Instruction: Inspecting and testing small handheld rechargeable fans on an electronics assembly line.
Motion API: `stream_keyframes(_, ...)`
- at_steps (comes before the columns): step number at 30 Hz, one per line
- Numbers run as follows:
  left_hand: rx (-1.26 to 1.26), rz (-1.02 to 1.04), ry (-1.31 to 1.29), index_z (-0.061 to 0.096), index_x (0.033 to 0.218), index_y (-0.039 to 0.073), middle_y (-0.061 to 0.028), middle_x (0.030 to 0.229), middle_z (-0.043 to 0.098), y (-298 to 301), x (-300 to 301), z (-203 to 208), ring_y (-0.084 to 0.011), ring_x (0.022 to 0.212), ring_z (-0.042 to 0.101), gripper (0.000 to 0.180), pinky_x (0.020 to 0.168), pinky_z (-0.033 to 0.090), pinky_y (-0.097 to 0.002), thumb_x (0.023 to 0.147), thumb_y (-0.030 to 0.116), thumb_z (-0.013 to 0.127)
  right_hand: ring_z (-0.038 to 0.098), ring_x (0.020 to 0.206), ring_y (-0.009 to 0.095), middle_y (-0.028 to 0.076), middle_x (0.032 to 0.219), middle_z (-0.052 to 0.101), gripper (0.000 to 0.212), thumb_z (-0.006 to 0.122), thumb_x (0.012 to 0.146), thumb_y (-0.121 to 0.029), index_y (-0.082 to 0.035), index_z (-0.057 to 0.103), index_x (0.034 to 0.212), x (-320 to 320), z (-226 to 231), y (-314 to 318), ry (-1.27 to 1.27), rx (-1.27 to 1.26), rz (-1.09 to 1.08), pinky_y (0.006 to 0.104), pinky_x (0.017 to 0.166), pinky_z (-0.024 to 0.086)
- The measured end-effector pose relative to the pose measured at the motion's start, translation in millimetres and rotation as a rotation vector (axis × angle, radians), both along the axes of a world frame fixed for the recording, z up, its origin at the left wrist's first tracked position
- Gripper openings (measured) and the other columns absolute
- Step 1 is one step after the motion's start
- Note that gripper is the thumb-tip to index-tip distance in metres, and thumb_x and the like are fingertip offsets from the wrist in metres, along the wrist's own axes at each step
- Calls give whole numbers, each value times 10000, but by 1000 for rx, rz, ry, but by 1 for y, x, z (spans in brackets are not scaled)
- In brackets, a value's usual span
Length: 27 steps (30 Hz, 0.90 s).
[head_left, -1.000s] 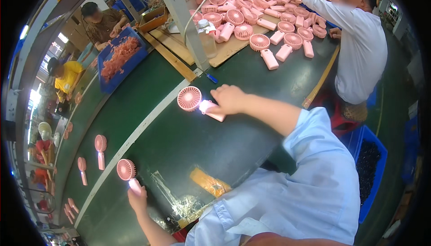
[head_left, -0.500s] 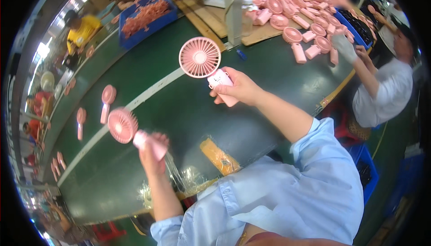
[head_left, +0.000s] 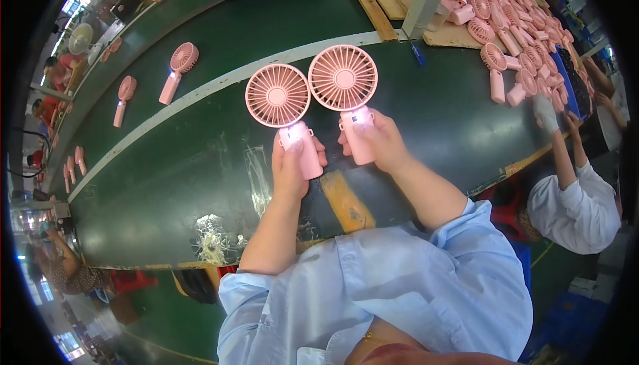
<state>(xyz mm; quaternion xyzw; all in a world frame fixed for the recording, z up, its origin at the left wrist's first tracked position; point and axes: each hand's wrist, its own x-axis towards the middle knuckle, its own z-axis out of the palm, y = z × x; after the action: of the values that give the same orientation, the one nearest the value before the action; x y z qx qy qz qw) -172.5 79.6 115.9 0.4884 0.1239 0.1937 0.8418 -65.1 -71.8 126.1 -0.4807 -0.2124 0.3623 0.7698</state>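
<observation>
My left hand (head_left: 291,169) is wrapped round the handle of a pink handheld fan (head_left: 277,95), its thumb lying on the front of the handle. My right hand (head_left: 383,140) grips a second pink handheld fan (head_left: 343,77) in the same way, thumb near the top of the handle. Both fans are upright with their round grilles facing me, rims close together or touching. A small light glows on the front of each handle. Beneath them lies the dark green work surface (head_left: 180,198).
Several pink fans lie to the left, one of them (head_left: 178,72) beyond a pale strip. A large pile of pink fans (head_left: 512,25) covers cardboard at the far right, beside a metal post (head_left: 426,9). A co-worker's gloved hand (head_left: 545,113) is at the pile. Brown tape (head_left: 347,202) marks the near surface.
My left hand has brought its fan up and rightward, beside the other. My right hand's fan now stands straighter. The view has turned, shifting the pile right and the far blue crate up.
</observation>
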Motion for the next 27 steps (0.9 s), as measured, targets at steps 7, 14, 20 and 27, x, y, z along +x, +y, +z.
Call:
stream_keyframes(7, -89, -13, 52, 410, 1024, 50, -144, 763, 545, -5, 2, 1, -214, 551, 544, 343, 475, 460, -297, 805, 294, 513, 592, 786, 152, 98, 979, 562, 294, 520, 872, -158, 1, 454, 1110, 3, -1, -5, -5, 33, -2, 278, 632, 525)
stream_keyframes(14, -66, -31, 19, 400, 1050, 42, -156, 766, 547, -5, 3, -5, -218, 556, 546, 335, 483, 460, -297, 811, 260, 489, 605, 717, 178, 122, 886, 586, 275, 478, 878, -180, -4, 473, 1089, -2, 3, -4, -42, 15, -46, 289, 647, 514)
stream_keyframes(20, -57, -53, -5, 391, 1080, 29, -165, 777, 552, -5, 2, -6, -218, 572, 553, 302, 498, 466, -296, 834, 197, 438, 605, 713, 177, 119, 878, 585, 275, 477, 881, -185, -5, 472, 1088, -2, 0, -4, -58, 27, -56, 285, 640, 505)
stream_keyframes(27, -58, -25, 46, 414, 1026, 47, -149, 761, 546, -7, 3, 0, -220, 549, 542, 332, 480, 458, -291, 815, 285, 510, 590, 770, 138, 94, 964, 565, 266, 524, 874, -138, 6, 469, 1091, 0, 2, -4, -43, 33, -44, 268, 639, 518)
